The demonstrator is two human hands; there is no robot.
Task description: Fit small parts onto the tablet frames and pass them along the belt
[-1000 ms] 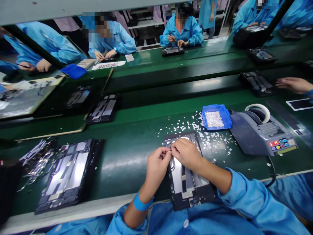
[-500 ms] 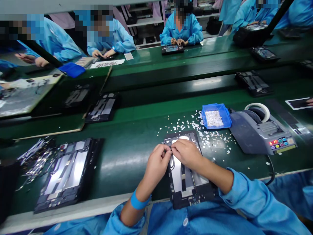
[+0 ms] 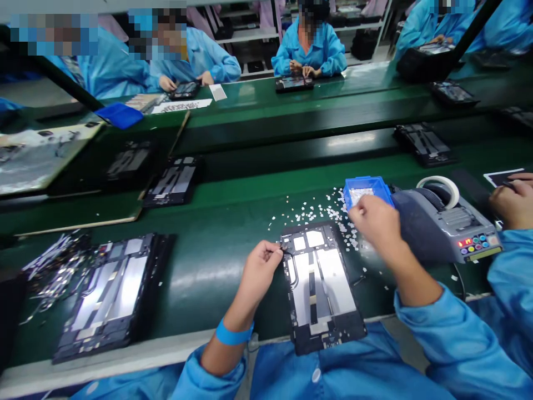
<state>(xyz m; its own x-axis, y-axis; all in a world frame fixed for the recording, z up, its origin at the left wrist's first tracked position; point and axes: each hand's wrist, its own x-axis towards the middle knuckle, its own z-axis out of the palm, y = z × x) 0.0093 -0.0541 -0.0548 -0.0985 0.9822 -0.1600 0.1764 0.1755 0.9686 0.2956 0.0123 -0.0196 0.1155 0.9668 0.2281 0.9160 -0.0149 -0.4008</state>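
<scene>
Viewpoint: head-worn, looking forward and down over the green bench (image 3: pixel 216 244).
Distance: close to the left hand (image 3: pixel 260 269), right hand (image 3: pixel 375 222) and tablet frame (image 3: pixel 318 286) at lower centre.
Far field: co-workers across the upper edge.
Views: one only, nothing shared.

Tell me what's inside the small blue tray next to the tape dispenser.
The blue tray holds a pile of small white pieces, like those scattered on the green belt. The right hand covers the tray's near part, so what lies there is hidden.
</scene>
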